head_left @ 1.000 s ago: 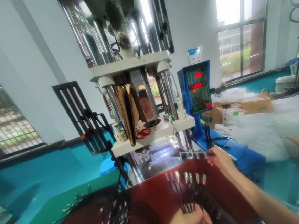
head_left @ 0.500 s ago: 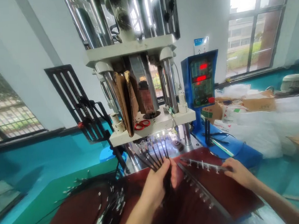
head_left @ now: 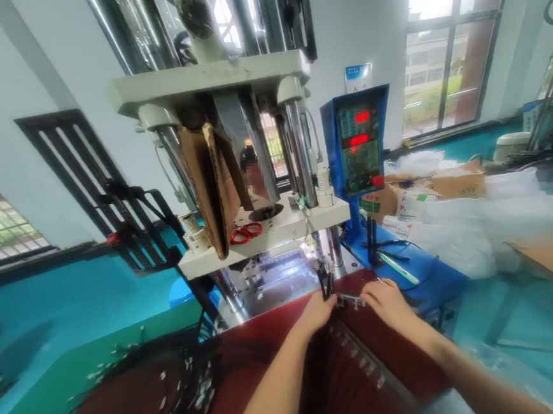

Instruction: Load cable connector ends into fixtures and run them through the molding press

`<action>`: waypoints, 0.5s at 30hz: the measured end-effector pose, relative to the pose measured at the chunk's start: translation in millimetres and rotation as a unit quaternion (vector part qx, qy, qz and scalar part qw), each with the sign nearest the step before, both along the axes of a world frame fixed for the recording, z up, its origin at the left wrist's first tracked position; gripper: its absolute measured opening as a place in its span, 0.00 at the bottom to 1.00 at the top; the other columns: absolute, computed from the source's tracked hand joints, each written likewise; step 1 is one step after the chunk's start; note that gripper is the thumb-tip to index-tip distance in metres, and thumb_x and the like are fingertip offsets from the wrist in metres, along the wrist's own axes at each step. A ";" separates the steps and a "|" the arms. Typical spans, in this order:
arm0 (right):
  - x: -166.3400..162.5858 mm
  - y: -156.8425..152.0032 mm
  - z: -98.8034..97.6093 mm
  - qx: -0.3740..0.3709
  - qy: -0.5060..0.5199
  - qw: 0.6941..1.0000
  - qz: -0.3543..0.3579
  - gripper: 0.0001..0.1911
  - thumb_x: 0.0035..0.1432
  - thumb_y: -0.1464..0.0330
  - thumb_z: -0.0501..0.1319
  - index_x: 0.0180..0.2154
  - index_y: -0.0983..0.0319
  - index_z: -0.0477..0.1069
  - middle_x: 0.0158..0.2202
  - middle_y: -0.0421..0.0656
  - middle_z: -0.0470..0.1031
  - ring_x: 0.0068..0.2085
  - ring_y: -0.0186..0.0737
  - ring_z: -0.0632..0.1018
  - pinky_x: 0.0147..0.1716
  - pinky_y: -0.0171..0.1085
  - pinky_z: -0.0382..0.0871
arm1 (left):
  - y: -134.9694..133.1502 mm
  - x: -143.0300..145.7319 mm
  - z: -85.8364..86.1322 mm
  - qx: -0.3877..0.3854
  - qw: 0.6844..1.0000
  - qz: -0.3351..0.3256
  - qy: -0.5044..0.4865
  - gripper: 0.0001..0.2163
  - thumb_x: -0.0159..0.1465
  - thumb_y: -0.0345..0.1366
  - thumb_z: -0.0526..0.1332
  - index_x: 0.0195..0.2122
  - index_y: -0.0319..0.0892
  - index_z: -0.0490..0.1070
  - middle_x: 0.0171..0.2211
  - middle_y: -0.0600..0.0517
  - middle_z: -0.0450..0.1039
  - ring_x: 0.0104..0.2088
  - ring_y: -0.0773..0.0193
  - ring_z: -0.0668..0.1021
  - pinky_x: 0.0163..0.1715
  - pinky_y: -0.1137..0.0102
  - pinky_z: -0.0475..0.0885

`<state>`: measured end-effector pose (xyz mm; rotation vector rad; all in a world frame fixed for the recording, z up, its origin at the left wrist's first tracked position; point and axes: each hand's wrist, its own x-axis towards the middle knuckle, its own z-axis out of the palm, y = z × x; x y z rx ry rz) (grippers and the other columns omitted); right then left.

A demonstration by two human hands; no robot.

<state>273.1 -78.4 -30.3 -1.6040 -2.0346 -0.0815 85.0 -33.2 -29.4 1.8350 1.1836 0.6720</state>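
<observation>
My left hand [head_left: 319, 310] is closed round a bundle of black cables [head_left: 327, 282], whose ends stick up above the fingers. Just to its right, my right hand [head_left: 385, 302] pinches a thin grey strip with small pegs [head_left: 351, 300]. The strip's far end reaches the left fingers; whether they also grip it I cannot tell. A second pegged strip [head_left: 371, 364] lies slantwise on the dark red tabletop [head_left: 248, 327], below both hands. More black cables with pale ends [head_left: 194, 379] are heaped on the left of the table.
Ahead stands a press [head_left: 264, 233] with a lit metal bed; red-handled scissors [head_left: 246, 233] and folded cardboard [head_left: 215, 192] rest on its plate. A blue control box [head_left: 358, 143] is at its right, tools [head_left: 395, 258] below. White sacks [head_left: 445, 225] lie beyond. A person shows behind the press.
My right hand has moved left with the strip, up close to my left hand. The cables, fanned out before, now stand bunched together. The view has shifted to the right.
</observation>
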 end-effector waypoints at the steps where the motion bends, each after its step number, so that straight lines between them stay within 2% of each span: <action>1: 0.9 1.3 6.2 0.007 0.007 1.000 -0.003 0.13 0.60 0.69 0.49 0.27 0.60 0.68 0.28 0.39 0.75 0.34 0.38 0.73 0.45 0.43 0.54 | 0.1 -1.0 -1.6 0.000 1.000 -0.003 0.001 0.11 0.58 0.38 0.51 0.28 0.38 0.68 0.26 0.51 0.69 0.29 0.63 0.69 0.34 0.68 0.64; 5: 8.4 -9.3 47.9 0.060 0.014 0.998 -0.028 0.12 0.61 0.67 0.47 0.31 0.60 0.68 0.35 0.41 0.75 0.38 0.39 0.73 0.50 0.46 0.47 | -0.6 -1.8 -5.0 0.004 1.000 -0.004 0.005 0.11 0.59 0.38 0.50 0.26 0.38 0.67 0.28 0.50 0.70 0.30 0.63 0.70 0.37 0.68 0.63; 7: 21.1 -28.5 69.2 0.087 -0.048 0.993 -0.070 0.10 0.59 0.69 0.50 0.29 0.59 0.68 0.33 0.43 0.75 0.39 0.44 0.72 0.52 0.51 0.43 | -1.9 -0.7 -5.6 0.008 1.000 0.002 0.006 0.12 0.59 0.38 0.50 0.25 0.38 0.67 0.28 0.50 0.69 0.31 0.63 0.70 0.38 0.68 0.63; 9: 39.4 -52.4 82.9 0.089 -0.144 0.974 -0.153 0.08 0.54 0.71 0.54 0.24 0.60 0.67 0.27 0.45 0.73 0.37 0.51 0.71 0.50 0.58 0.41 | -3.9 0.5 -5.3 0.009 1.000 0.006 0.006 0.11 0.59 0.38 0.49 0.27 0.38 0.67 0.28 0.50 0.69 0.31 0.63 0.70 0.37 0.69 0.63; 11: 56.7 -71.3 85.7 0.091 -0.187 0.950 -0.231 0.03 0.49 0.71 0.57 0.29 0.61 0.68 0.27 0.49 0.73 0.38 0.57 0.70 0.48 0.63 0.40 | -6.2 1.8 -4.1 0.008 1.000 0.009 0.007 0.10 0.59 0.37 0.50 0.28 0.38 0.67 0.28 0.50 0.69 0.31 0.63 0.70 0.35 0.69 0.64; 12: 62.2 -76.0 82.6 0.092 -0.187 0.948 -0.241 0.07 0.49 0.70 0.57 0.33 0.62 0.69 0.29 0.50 0.74 0.39 0.58 0.70 0.47 0.62 0.43 | -7.4 2.3 -3.2 0.009 1.000 0.010 0.007 0.10 0.59 0.37 0.50 0.29 0.38 0.67 0.28 0.50 0.70 0.30 0.63 0.70 0.35 0.70 0.64; 13: 64.6 -76.8 76.7 0.087 -0.174 0.954 -0.228 0.10 0.50 0.69 0.57 0.37 0.63 0.68 0.32 0.51 0.74 0.39 0.57 0.71 0.47 0.59 0.48 | -8.4 2.8 -2.2 0.010 1.000 0.010 0.007 0.09 0.59 0.36 0.50 0.30 0.38 0.67 0.28 0.50 0.70 0.30 0.63 0.70 0.35 0.70 0.64; 15: 57.9 -67.7 57.8 0.049 -0.131 0.979 -0.147 0.12 0.55 0.66 0.54 0.41 0.62 0.68 0.36 0.49 0.75 0.38 0.49 0.72 0.42 0.47 0.59 | -10.4 3.8 0.0 0.015 1.000 0.011 0.009 0.08 0.59 0.34 0.50 0.33 0.38 0.67 0.29 0.50 0.70 0.31 0.63 0.71 0.36 0.69 0.63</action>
